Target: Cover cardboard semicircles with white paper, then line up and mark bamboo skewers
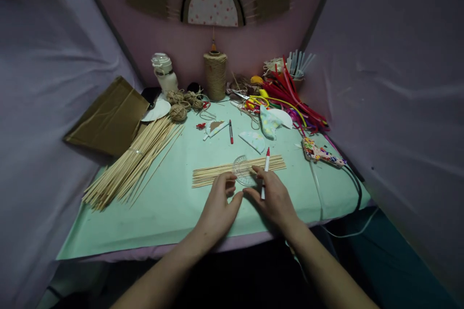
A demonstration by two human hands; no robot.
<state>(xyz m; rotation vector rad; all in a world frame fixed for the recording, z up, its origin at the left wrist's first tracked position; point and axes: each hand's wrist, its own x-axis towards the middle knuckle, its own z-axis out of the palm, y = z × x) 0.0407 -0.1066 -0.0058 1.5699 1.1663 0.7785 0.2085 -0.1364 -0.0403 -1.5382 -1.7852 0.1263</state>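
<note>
A row of thin wooden sticks (pixel 206 174) lies side by side on the pale green table cover. Across their middle rests a clear protractor (pixel 242 170). My left hand (pixel 222 203) is at the protractor's lower left, fingers curved and apart, with nothing visible in it. On the right, my right hand (pixel 274 198) holds a white marker with a red tip (pixel 266 174), pointing up and away from me. Its index finger reaches to the protractor's right side. The two thumbs nearly meet below the protractor.
A large bundle of sticks (pixel 136 161) and a cardboard piece (pixel 108 118) lie left. Twine balls (pixel 178 112), a bottle (pixel 165 73) and a twine spool (pixel 215 76) stand behind. Red strips (pixel 290 91), scissors (pixel 241 95) and a fabric-covered tool with a cable (pixel 321 153) are right.
</note>
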